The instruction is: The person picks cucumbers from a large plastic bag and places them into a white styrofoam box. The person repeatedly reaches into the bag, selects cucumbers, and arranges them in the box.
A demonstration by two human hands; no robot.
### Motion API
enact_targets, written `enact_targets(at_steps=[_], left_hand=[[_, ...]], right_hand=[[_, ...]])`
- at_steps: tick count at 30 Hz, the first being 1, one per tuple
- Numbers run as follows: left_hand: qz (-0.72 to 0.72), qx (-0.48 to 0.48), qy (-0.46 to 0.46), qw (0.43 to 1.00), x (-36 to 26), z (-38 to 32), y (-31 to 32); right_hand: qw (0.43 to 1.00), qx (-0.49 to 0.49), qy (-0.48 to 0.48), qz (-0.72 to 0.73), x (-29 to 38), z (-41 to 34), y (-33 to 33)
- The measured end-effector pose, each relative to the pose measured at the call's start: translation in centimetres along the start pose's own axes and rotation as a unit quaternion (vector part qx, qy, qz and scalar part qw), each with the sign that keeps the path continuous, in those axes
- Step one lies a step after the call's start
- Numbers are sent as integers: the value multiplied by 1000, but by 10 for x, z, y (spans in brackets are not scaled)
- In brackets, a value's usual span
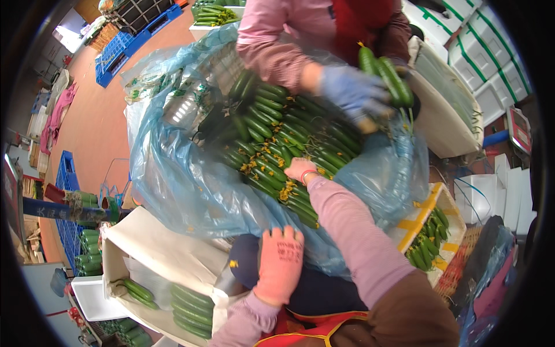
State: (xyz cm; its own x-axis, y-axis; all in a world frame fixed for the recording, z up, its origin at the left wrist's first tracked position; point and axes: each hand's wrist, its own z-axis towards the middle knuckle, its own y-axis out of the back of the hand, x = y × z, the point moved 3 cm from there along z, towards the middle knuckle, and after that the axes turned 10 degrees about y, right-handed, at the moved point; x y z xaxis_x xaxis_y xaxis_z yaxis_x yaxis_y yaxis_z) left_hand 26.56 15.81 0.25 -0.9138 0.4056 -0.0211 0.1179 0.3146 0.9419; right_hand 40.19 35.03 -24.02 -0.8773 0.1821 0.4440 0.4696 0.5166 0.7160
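Observation:
A large pile of cucumbers [264, 171], many with yellow blossoms, lies before me on a blue plastic sheet [186, 186]. My right hand [301, 169], a red band at its wrist, reaches into the middle of the pile. Its curled fingers touch a cucumber [286, 155]; whether they grip it is hidden. In a pink glove bearing print, my left hand [281, 264] lies palm down over my knee by the sheet's near edge, holding nothing. Left of it, a cloth-lined box [160, 247] contains several cucumbers [190, 310].
Across the pile a person's blue-gloved hand [353, 91] is blurred near raised cucumbers [392, 80]. A yellow-taped foam box [418, 208] of small cucumbers stands at right. Another cloth-lined box [446, 104] and stacked foam boxes [485, 56] are beyond. Blue pallets [117, 52] lie far left.

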Motion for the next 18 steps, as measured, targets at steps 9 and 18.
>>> enact_targets(at_steps=[9, 18], left_hand=[[-300, -8, -25, 953, 38, 0, 28], [-809, -233, 150, 518, 185, 82, 34]], right_hand=[[985, -117, -75, 103, -47, 57, -109], [786, 115, 420, 440, 174, -35, 120]])
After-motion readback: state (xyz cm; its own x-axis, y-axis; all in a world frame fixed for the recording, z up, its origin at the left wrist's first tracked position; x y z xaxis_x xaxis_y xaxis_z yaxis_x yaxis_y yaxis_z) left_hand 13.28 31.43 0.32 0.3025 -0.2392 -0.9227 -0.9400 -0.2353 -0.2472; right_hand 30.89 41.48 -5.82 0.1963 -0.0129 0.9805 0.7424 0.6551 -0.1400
